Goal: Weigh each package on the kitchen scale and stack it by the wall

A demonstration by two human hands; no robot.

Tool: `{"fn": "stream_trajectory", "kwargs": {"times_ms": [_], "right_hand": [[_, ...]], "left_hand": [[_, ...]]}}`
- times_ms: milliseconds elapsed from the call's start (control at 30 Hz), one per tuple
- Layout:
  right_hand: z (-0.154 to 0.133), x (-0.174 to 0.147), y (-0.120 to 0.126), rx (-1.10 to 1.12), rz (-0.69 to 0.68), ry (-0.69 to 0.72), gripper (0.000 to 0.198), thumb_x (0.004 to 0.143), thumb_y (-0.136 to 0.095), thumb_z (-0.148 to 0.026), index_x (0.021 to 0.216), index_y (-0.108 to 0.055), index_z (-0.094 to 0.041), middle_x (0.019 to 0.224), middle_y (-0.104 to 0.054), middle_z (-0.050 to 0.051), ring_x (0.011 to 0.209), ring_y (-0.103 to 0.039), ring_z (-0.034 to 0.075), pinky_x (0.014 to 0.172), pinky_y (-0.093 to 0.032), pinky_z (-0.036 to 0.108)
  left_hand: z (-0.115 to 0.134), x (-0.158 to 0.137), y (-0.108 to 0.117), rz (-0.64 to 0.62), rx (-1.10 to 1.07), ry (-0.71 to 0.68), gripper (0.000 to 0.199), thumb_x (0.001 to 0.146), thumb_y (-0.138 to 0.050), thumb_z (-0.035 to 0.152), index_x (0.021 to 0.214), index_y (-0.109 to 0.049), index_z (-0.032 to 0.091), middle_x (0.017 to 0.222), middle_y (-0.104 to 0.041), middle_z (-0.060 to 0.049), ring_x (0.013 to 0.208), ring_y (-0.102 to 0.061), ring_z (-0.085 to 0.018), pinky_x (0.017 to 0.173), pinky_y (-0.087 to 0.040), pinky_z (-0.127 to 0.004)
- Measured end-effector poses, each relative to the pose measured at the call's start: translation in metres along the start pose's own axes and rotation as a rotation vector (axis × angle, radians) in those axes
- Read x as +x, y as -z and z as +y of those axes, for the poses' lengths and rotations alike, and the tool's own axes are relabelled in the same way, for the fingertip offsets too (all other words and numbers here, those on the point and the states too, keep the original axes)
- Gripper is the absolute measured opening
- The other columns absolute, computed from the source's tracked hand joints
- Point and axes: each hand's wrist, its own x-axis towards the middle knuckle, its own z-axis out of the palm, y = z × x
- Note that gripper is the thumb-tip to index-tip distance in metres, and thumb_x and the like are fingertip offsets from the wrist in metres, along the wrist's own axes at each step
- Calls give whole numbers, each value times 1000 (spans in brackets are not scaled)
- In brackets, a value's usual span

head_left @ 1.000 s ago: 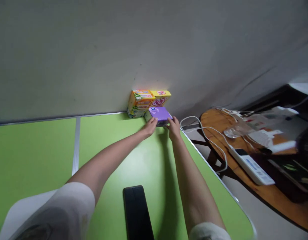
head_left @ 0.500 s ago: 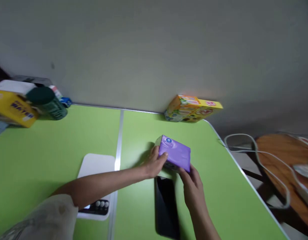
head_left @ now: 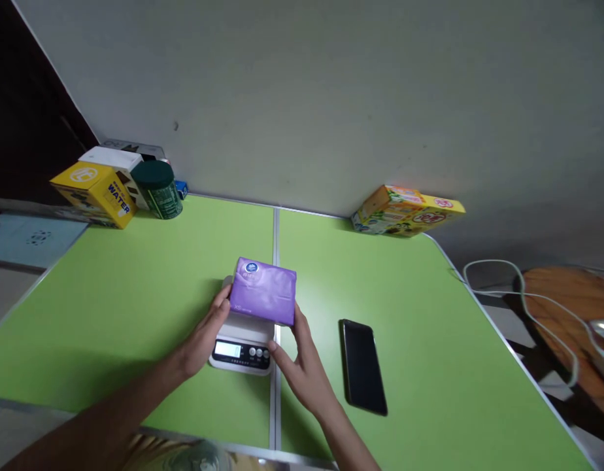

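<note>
A purple pack of tissues (head_left: pixel 265 294) is between my two hands, over the white kitchen scale (head_left: pixel 248 327). My left hand (head_left: pixel 206 337) is closed against the pack's left side. At its right side, the fingers of my right hand (head_left: pixel 304 373) press the pack, while the thumb is near the scale's buttons. The pack covers most of the weighing plate, and I cannot tell whether it touches it. A lit display (head_left: pixel 228 350) on the scale's front seems to read 0.
A black phone (head_left: pixel 364 367) lies on the green table (head_left: pixel 321 261) to the right. Yellow and orange boxes (head_left: pixel 404 212) stand by the wall. At the back left are a yellow box (head_left: pixel 99 196) and a dark green canister (head_left: pixel 159 193). White cables (head_left: pixel 527 294) hang beyond the right edge.
Both hands have carried the tissue pack left, from behind the phone to over the scale. The view has shifted, so more of the table's left side shows.
</note>
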Motion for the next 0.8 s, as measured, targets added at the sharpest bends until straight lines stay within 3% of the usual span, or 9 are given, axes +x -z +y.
{"fn": "stream_trajectory", "kwargs": {"times_ms": [100, 167, 333, 500, 667, 800], "right_hand": [[6, -3, -7, -5, -34, -56, 77, 89, -55, -50, 152, -18, -25, 160, -24, 10, 148, -21, 26, 121, -19, 50], [11, -7, -5, 5, -36, -123, 80, 87, -57, -53, 152, -19, -25, 161, -21, 10, 149, -18, 27, 121, -16, 52], [20, -14, 12, 86, 168, -183, 75, 85, -58, -57, 148, -30, -28, 160, -26, 10, 147, -25, 29, 120, -19, 55], [23, -15, 20, 209, 322, -175, 65, 82, -61, -59, 136, -48, -25, 149, -46, 14, 140, -39, 31, 116, -28, 55], [19, -11, 9, 266, 293, -207, 64, 79, -63, -59, 132, -53, -24, 146, -50, 14, 137, -44, 30, 115, -33, 52], [12, -2, 1, 214, 274, -252, 73, 77, -63, -63, 135, -52, -21, 147, -48, 15, 136, -45, 32, 114, -33, 52]], "left_hand": [[-6, -4, 9, -54, -55, 108, 89, 86, -33, 74, 152, -26, 15, 158, -30, -13, 145, -29, -32, 118, -26, -47], [-12, -4, 16, 7, -43, 135, 89, 84, -35, 76, 151, -29, 17, 160, -25, -10, 148, -19, -31, 120, -21, -46], [-29, -4, 39, 148, -72, 78, 78, 87, -39, 69, 149, -34, 23, 162, -19, -4, 150, -12, -26, 123, -10, -44], [-36, -9, 46, 141, -87, 68, 80, 87, -39, 68, 149, -35, 17, 160, -26, -7, 149, -18, -27, 123, -13, -44], [-30, -12, 32, 91, -86, 52, 82, 85, -39, 72, 146, -41, 17, 158, -30, -9, 147, -23, -30, 121, -18, -47], [-25, -5, 21, -6, -92, 71, 83, 86, -36, 72, 149, -36, 17, 159, -28, -10, 146, -26, -31, 120, -21, -48]]}}
